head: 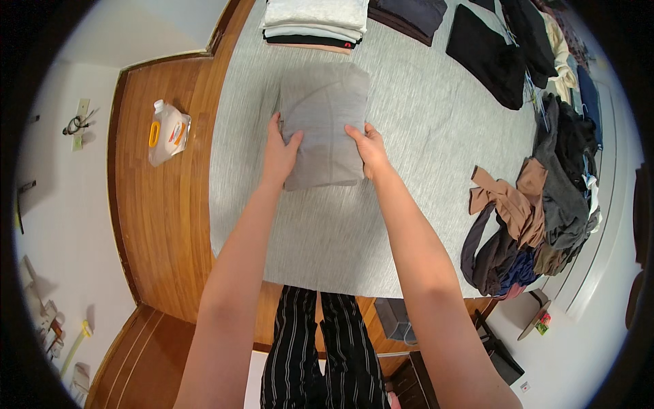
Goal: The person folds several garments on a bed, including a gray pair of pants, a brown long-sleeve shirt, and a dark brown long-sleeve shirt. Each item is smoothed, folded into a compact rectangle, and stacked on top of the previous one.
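Note:
A folded grey garment (327, 128) lies in front of me, a compact rectangle with seams showing on its upper face. My left hand (283, 148) grips its left side, thumb on top and fingers at the edge. On the opposite side my right hand (369, 148) holds it the same way. Beneath is a bed or table covered in pale grey fabric (429, 204); whether the garment touches it or is slightly raised, I cannot tell. Just beyond the garment stands a stack of folded clothes (316, 23), white on top with black and peach layers below.
Dark folded clothes (409, 18) and a black folded garment (485, 56) lie at the far right. Loose clothes in a heap, including a brown garment (511, 202) and a dark grey one (564, 199), line the right edge. A plastic jug (169, 134) sits on the wooden floor (153, 204) at left.

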A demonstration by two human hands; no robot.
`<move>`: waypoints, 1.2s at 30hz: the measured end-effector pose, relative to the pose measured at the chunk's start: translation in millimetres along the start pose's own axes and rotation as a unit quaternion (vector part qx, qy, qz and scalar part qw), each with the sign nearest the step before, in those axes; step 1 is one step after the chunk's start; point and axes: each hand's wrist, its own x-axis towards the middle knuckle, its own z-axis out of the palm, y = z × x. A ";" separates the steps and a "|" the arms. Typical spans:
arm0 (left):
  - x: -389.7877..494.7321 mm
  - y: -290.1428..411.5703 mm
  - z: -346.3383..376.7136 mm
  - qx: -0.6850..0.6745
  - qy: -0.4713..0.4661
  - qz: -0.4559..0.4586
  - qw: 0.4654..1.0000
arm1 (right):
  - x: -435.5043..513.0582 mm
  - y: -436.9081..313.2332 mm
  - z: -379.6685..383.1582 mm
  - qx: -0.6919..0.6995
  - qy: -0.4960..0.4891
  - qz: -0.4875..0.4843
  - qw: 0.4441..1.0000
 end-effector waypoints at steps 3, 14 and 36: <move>-5.2 17.2 5.7 -0.001 -0.012 -0.038 0.999 | -1.8 5.5 -16.1 0.084 -0.042 -0.025 0.995; -36.8 125.0 10.2 -0.459 -0.257 -0.031 0.850 | -131.3 -74.2 26.7 -0.330 0.027 -0.336 0.882; -13.6 -45.5 4.5 0.025 0.113 -0.022 0.993 | -11.7 65.2 -18.6 -0.243 0.120 -0.142 0.952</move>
